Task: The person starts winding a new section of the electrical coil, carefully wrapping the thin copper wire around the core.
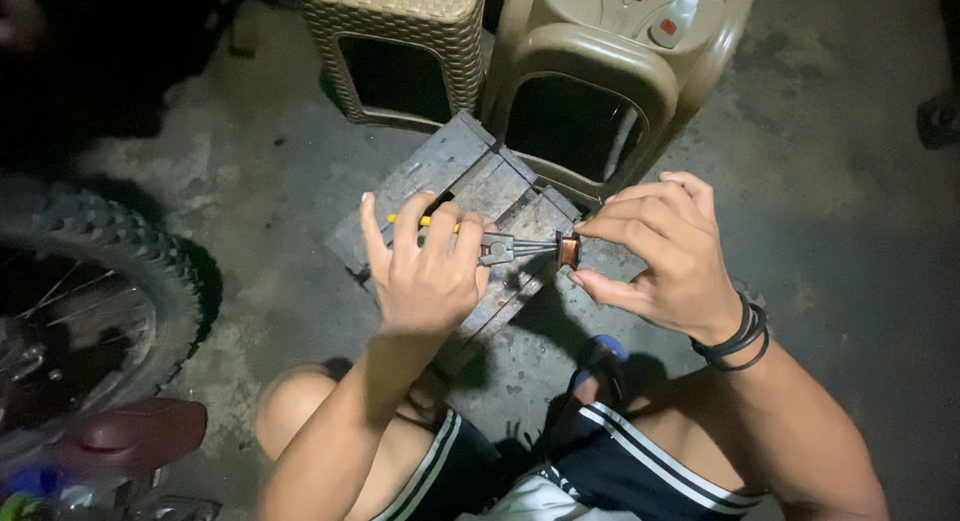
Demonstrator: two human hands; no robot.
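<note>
My left hand (425,266) is closed around the yellow-handled needle-nose pliers (505,247), whose jaws point right. The jaw tips meet a small round copper-coloured part (569,249). My right hand (665,246) pinches that part between thumb and fingertips from the right side. Both hands hover just above a small grey wooden stool (455,176) made of slats. Black bands circle my right wrist.
Two tan plastic stools (400,41) (600,71) stand at the back on the concrete floor; a small white bottle (680,16) rests on the right one. A knobby bike tyre (110,271) and a dark red saddle (135,436) are at left. My knees are below.
</note>
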